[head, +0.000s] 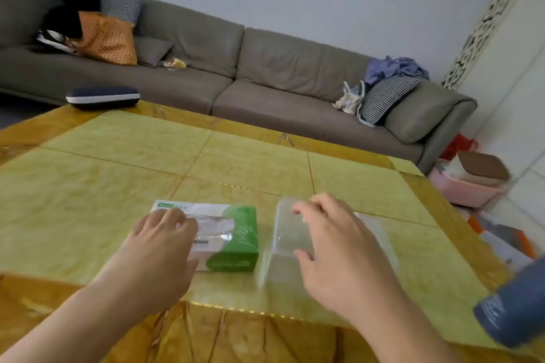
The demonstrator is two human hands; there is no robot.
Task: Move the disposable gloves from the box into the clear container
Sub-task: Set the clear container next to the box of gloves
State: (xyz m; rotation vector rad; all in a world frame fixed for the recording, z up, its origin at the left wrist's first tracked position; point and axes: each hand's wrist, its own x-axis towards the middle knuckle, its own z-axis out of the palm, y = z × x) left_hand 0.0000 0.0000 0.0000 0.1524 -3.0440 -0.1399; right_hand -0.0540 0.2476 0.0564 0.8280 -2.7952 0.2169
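Head view: left hand [160,240] rests with fingers relaxed on the glove box [227,237]; right hand [330,247] curls round the clear container [283,256] just beside it on the surface [118,186]; gloves [213,225] show at the box opening beside the left fingertips.

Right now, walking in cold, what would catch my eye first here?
Two bare hands over a yellow-green table: the left hand rests on a green and white glove box, and the right hand is on the clear container just right of the box. Behind the table runs a long grey sofa with an orange cushion at its left end.
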